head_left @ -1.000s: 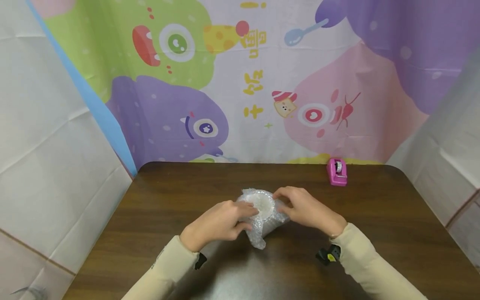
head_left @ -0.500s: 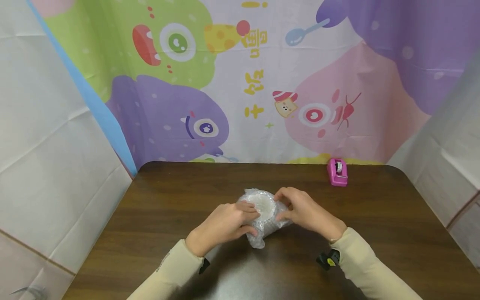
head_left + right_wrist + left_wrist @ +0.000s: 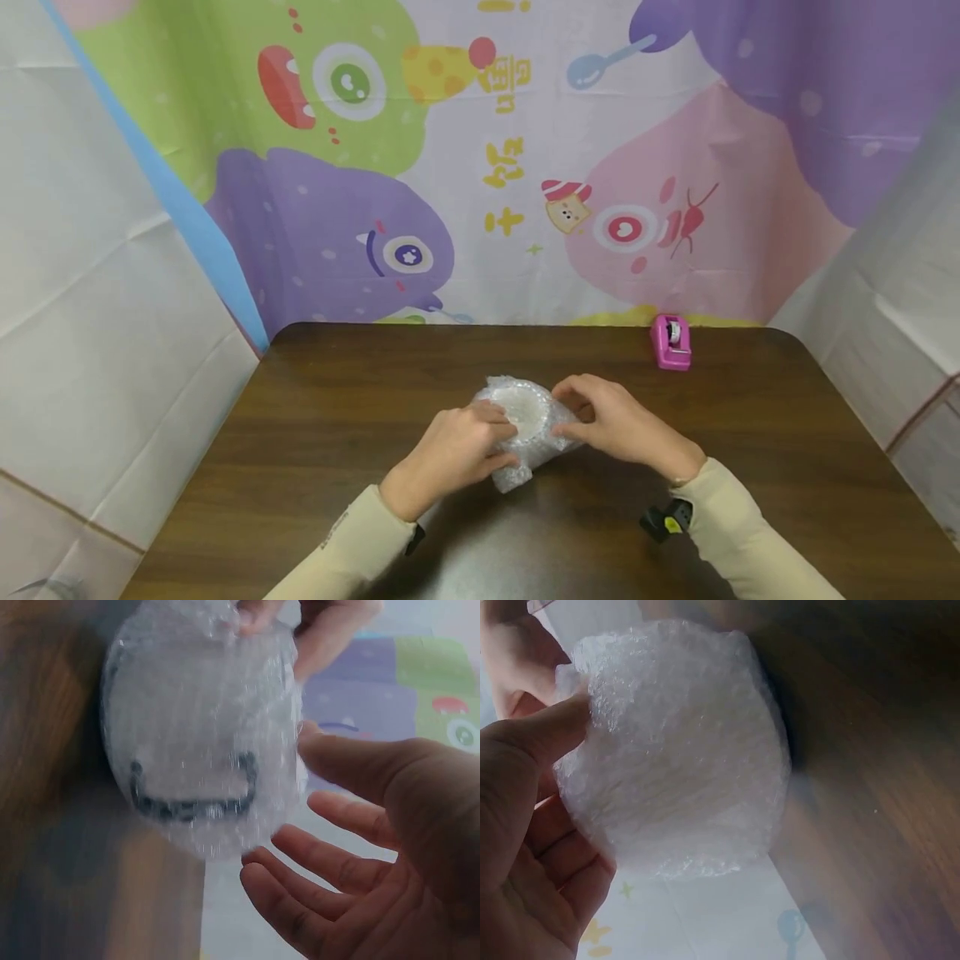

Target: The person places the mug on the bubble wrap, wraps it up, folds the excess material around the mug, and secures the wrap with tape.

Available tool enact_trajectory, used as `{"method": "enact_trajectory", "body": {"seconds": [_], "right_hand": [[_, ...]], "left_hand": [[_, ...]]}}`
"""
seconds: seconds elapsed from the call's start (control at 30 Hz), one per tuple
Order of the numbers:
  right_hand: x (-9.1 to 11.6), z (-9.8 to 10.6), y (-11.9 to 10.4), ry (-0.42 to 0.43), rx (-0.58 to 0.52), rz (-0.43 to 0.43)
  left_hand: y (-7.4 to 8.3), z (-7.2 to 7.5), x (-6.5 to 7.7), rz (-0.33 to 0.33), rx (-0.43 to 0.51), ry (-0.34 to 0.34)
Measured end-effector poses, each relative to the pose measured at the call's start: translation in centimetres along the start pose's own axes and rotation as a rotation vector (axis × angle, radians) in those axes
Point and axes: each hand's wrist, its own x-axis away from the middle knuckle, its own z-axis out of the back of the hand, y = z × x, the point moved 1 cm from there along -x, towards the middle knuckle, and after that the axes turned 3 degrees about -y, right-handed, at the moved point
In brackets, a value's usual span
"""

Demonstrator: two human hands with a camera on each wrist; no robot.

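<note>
In the head view, a round thing covered in clear bubble wrap (image 3: 523,410) sits on the dark wooden table, its pale circular end facing up. What is inside cannot be told; through the wrap the right wrist view shows a dark U-shaped line (image 3: 196,810). My left hand (image 3: 453,450) holds its left side, with the thumb on the wrap at the front and the fingers over the pale end. My right hand (image 3: 615,421) touches the right side with thumb and fingertips. Its fingers look loosely bent and spread in the right wrist view. A wrap flap hangs at the front.
A pink tape dispenser (image 3: 671,342) stands at the table's back right. Behind the table (image 3: 360,375) hangs a cloth printed with cartoon monsters (image 3: 405,250). Pale sheets close off the left and right sides.
My left hand has shifted slightly right and its thumb now lies on the front flap, which hangs shorter than before. My right thumb has moved in against the wrap. The tape dispenser stays put.
</note>
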Motion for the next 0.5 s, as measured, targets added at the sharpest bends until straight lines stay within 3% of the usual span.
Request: {"method": "enact_trajectory", "body": {"seconds": [0.27,0.5], "right_hand": [[0.9,1.8,2.4,0.090,-0.022,-0.117],[2.0,4.0,5.4,0.188,-0.006,-0.225]], "left_hand": [[0.2,-0.3,0.0,0.014,-0.021,0.039],[0.3,-0.4,0.1,0.018,-0.012,0.033]]}}
